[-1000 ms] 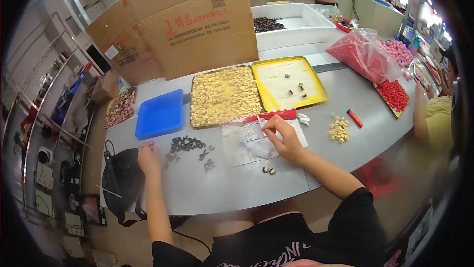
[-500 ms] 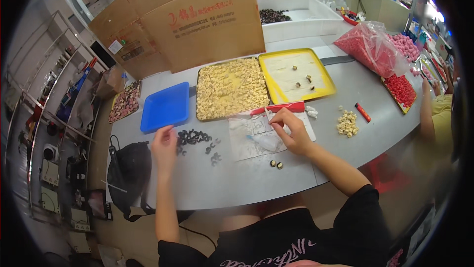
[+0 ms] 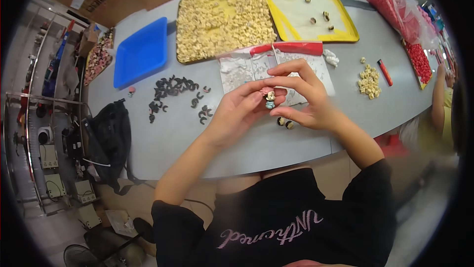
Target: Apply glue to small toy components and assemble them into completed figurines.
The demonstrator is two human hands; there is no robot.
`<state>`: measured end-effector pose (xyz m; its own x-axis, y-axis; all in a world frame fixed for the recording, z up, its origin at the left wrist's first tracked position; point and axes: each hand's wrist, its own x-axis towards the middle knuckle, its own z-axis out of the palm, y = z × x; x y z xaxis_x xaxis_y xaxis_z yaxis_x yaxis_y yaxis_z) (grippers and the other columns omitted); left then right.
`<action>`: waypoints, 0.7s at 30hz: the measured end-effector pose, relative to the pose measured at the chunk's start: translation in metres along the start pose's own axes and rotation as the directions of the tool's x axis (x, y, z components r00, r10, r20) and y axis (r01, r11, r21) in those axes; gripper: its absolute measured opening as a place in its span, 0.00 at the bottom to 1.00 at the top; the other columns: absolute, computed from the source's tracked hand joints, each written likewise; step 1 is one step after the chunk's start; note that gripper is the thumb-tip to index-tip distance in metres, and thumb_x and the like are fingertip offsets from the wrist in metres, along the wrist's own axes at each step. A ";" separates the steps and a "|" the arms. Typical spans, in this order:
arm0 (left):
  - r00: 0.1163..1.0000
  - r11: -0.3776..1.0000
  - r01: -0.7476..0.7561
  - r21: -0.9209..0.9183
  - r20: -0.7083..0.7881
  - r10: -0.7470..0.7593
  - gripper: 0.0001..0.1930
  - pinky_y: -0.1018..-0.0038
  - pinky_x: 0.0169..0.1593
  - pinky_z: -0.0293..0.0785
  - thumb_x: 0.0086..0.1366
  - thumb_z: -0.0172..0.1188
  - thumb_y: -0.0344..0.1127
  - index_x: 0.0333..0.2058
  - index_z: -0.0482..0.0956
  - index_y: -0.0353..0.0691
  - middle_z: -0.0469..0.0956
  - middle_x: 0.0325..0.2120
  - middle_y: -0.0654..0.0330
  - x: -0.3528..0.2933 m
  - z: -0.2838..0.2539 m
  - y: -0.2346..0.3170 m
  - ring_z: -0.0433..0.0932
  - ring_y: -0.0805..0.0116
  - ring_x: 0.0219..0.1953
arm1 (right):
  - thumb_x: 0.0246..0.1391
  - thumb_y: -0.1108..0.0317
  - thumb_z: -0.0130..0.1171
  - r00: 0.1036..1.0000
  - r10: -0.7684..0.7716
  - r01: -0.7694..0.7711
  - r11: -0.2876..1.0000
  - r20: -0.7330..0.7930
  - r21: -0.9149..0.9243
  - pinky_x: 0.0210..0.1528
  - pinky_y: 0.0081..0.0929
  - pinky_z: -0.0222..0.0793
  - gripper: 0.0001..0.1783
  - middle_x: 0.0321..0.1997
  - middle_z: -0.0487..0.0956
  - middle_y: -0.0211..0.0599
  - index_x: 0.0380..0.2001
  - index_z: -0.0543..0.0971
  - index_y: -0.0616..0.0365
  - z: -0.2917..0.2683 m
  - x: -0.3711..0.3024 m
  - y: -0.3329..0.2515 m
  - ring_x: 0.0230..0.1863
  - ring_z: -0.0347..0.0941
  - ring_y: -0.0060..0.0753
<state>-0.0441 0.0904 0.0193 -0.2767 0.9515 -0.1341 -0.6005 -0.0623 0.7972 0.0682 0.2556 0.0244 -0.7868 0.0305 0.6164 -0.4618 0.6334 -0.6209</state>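
A small toy figurine [image 3: 270,98] with a pale face, pink top and light-blue lower part sits in the fingers of my left hand [image 3: 236,111]. Curved around its other side is my right hand [image 3: 313,101], thumb and fingers apart. Its fingertips are close to those of the left; whether they touch the figurine, I cannot tell. Behind the hands lies a white sheet [image 3: 323,82] with a red strip [image 3: 303,48], partly covered. Two small dark-and-cream pieces [image 3: 285,123] rest just below the right hand. Black curved pieces [image 3: 175,87] are scattered left of the hands.
Farther back are a blue tray [image 3: 143,52], a tray of cream pieces [image 3: 224,20] and a yellow-rimmed tray [image 3: 308,13]. More cream pieces [image 3: 369,82] and a red tube [image 3: 385,73] lie at right. A black bag [image 3: 107,141] hangs at the table's left edge.
My hands have come together; the left moved right from beside the black pieces and now holds the figurine. The right hand has opened from a pinch. The view has tilted downward.
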 end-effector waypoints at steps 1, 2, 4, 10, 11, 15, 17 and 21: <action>0.999 1.000 -0.011 0.021 0.036 0.010 0.18 0.67 0.55 0.68 0.68 0.45 0.36 0.52 0.64 0.32 0.70 0.48 0.51 -0.001 -0.002 -0.005 0.70 0.64 0.53 | 0.36 0.73 0.69 1.000 0.008 -0.008 1.000 0.001 0.016 0.46 0.31 0.67 0.27 0.45 0.71 0.41 0.45 0.76 0.56 0.001 0.000 -0.003 0.45 0.68 0.40; 0.997 0.999 -0.026 -0.028 0.075 0.028 0.17 0.67 0.55 0.68 0.68 0.45 0.36 0.51 0.64 0.32 0.70 0.48 0.52 -0.002 -0.003 -0.009 0.70 0.63 0.53 | 0.36 0.73 0.69 1.000 0.031 -0.031 0.999 0.004 0.028 0.46 0.31 0.67 0.27 0.45 0.71 0.41 0.45 0.76 0.56 0.003 -0.001 -0.003 0.45 0.68 0.40; 0.999 0.999 0.001 -0.054 0.050 0.001 0.17 0.67 0.55 0.69 0.68 0.45 0.36 0.51 0.65 0.32 0.70 0.48 0.52 -0.004 -0.001 -0.009 0.70 0.64 0.53 | 0.35 0.73 0.69 1.000 0.014 -0.016 0.996 0.021 0.083 0.45 0.30 0.67 0.28 0.45 0.72 0.41 0.46 0.77 0.56 0.005 -0.002 0.000 0.44 0.69 0.39; 0.995 0.998 0.042 0.039 0.089 -0.045 0.17 0.71 0.53 0.69 0.66 0.52 0.36 0.48 0.66 0.32 0.74 0.44 0.51 -0.006 -0.012 -0.008 0.72 0.66 0.49 | 0.32 0.73 0.71 0.994 0.034 -0.045 0.993 0.102 0.108 0.41 0.25 0.68 0.27 0.43 0.73 0.38 0.42 0.78 0.57 0.005 -0.001 0.003 0.41 0.70 0.35; 0.996 0.999 0.044 0.026 0.078 -0.046 0.17 0.71 0.53 0.69 0.66 0.52 0.36 0.48 0.66 0.32 0.74 0.44 0.51 -0.006 -0.011 -0.008 0.72 0.66 0.49 | 0.32 0.72 0.71 0.993 0.039 -0.052 0.991 0.108 0.121 0.40 0.25 0.68 0.26 0.43 0.73 0.38 0.42 0.78 0.57 0.004 0.000 0.002 0.40 0.70 0.34; 0.992 0.999 -0.002 -0.048 0.128 0.008 0.14 0.71 0.53 0.69 0.65 0.53 0.31 0.47 0.67 0.32 0.75 0.44 0.49 -0.007 -0.013 -0.013 0.73 0.65 0.49 | 0.33 0.70 0.72 0.991 0.043 -0.064 0.984 0.129 0.168 0.36 0.23 0.69 0.25 0.42 0.73 0.39 0.41 0.79 0.58 0.003 0.002 0.000 0.38 0.71 0.30; 0.991 0.999 -0.003 -0.037 0.135 0.008 0.14 0.71 0.53 0.70 0.64 0.53 0.29 0.47 0.67 0.32 0.75 0.44 0.49 -0.008 -0.015 -0.013 0.73 0.64 0.50 | 0.33 0.69 0.72 0.988 0.058 -0.087 0.974 0.142 0.208 0.35 0.22 0.69 0.25 0.42 0.73 0.39 0.41 0.79 0.58 0.005 0.002 -0.001 0.38 0.71 0.30; 0.985 0.999 -0.040 -0.025 0.170 0.043 0.14 0.71 0.53 0.70 0.63 0.55 0.28 0.46 0.67 0.31 0.75 0.44 0.48 -0.008 -0.018 -0.016 0.73 0.62 0.50 | 0.38 0.53 0.70 0.986 -0.024 -0.005 0.985 0.162 0.173 0.37 0.24 0.66 0.29 0.40 0.72 0.43 0.39 0.78 0.64 0.007 0.000 0.004 0.38 0.69 0.33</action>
<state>-0.0457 0.0786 -0.0024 -0.1710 0.9853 0.0026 -0.6075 -0.1075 0.7870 0.0630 0.2530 0.0184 -0.8316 -0.1105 0.5442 -0.5219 0.4904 -0.6980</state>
